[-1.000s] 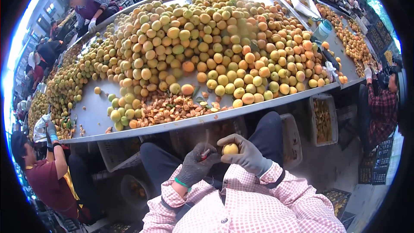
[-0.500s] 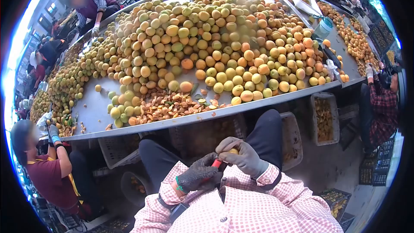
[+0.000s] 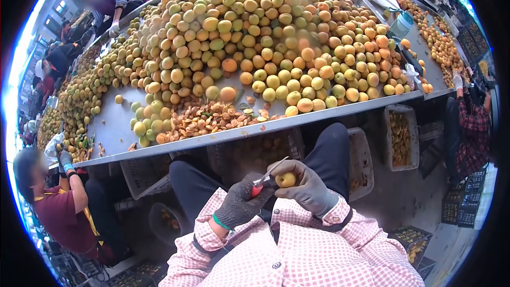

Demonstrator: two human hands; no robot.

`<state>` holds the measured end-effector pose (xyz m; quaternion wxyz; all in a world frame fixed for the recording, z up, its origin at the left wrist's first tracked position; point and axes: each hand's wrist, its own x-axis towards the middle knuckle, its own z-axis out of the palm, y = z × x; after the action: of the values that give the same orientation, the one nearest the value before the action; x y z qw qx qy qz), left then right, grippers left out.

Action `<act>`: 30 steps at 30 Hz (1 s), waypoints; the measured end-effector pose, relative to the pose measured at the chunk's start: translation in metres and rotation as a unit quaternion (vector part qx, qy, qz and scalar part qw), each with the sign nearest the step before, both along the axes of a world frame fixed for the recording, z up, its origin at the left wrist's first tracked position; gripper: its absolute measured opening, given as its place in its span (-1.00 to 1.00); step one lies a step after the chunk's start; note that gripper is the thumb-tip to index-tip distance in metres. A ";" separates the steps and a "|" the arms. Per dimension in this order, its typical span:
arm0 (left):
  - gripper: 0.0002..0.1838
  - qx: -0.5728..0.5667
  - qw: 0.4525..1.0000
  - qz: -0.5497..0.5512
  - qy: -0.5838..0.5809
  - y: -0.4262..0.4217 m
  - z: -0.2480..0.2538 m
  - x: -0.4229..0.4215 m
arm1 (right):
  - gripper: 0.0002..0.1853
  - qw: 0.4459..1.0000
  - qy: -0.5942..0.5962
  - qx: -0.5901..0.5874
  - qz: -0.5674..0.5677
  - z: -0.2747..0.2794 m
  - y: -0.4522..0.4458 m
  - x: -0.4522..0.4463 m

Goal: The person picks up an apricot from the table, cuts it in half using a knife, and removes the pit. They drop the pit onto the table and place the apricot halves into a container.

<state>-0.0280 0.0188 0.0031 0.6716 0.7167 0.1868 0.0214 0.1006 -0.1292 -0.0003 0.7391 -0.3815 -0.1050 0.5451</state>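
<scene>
My left hand [image 3: 241,202], in a black glove with a green cuff edge, is closed around the red handle of a small knife [image 3: 256,189]. Its thin metal blade points up and to the right, close to the fruit; whether it touches cannot be told. In my right hand [image 3: 308,188], in a grey glove, a yellow-green apricot [image 3: 286,179] is gripped between thumb and fingers. Both hands are close together above my lap, below the table edge. Part of the handle is hidden by the left fingers.
A metal table [image 3: 204,146] in front bears a large heap of apricots [image 3: 212,48] and a pile of split pieces [image 3: 207,122]. Crates, one a white crate [image 3: 402,138], stand beneath and beside it. A co-worker [image 3: 64,202] sits left, another person [image 3: 467,133] right.
The knife's blade has come into sight, pointing up and right. The apricot, mostly covered by my right fingers before, now shows more fully. The view has shifted slightly.
</scene>
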 end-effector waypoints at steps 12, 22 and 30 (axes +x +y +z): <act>-0.61 -0.120 0.990 -0.058 -0.042 0.004 -0.004 -0.012 | -0.61 0.983 -0.163 0.076 0.031 0.012 0.016 -0.008; -0.59 -0.089 0.994 -0.061 -0.008 0.005 0.000 -0.013 | -0.60 0.950 -0.303 -0.025 0.077 0.020 0.016 -0.006; -0.50 0.040 0.994 -0.095 0.041 0.003 0.007 -0.011 | -0.59 0.919 -0.392 -0.040 0.002 0.016 0.015 -0.021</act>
<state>-0.0389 0.0222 0.0101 0.6335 0.7575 0.1438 -0.0645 0.0792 -0.1144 0.0156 0.6219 -0.5935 -0.3651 0.3575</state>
